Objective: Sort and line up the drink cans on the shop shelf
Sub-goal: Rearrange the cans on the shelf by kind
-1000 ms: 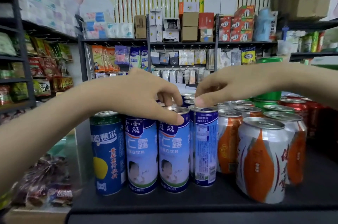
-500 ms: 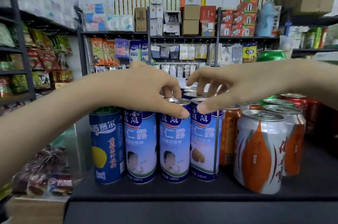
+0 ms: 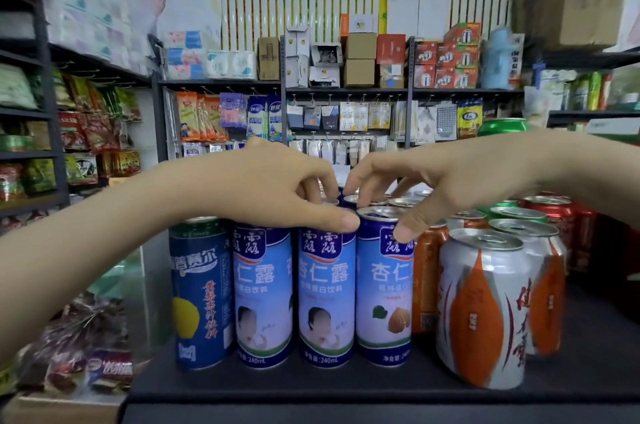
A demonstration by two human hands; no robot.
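Black shelf (image 3: 381, 385) carries upright cans in rows: orange-and-silver cans (image 3: 481, 312) at four o'clock, pale-blue ones at six; label-facing seems the step in hand. Left hand (image 3: 270, 188) grips the middle pale-blue can (image 3: 325, 288) by its top; right hand (image 3: 450, 181) pinches the rim of the right pale-blue can (image 3: 382, 288), touching its neighbour; next, I judge, a slight twist to square that label.

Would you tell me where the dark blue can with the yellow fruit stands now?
In the head view, the dark blue can stands at the front row's left end on the black shelf, beside a light blue can.
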